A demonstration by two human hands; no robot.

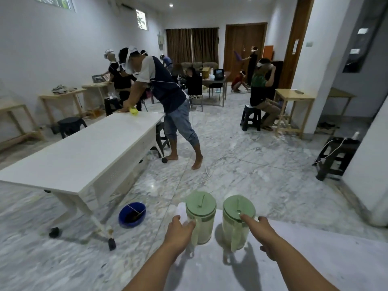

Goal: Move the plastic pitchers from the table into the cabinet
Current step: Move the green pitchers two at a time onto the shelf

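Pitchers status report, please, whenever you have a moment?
Left hand at left pitcher handle. Right hand touching right pitcher lid. Both on table, unlifted.

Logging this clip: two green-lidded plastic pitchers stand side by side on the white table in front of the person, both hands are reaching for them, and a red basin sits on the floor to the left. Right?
Not quite. The basin on the floor is blue, not red, as the head view shows. The rest holds: the left pitcher and right pitcher stand side by side on the white table, with the left hand and right hand reaching for them.
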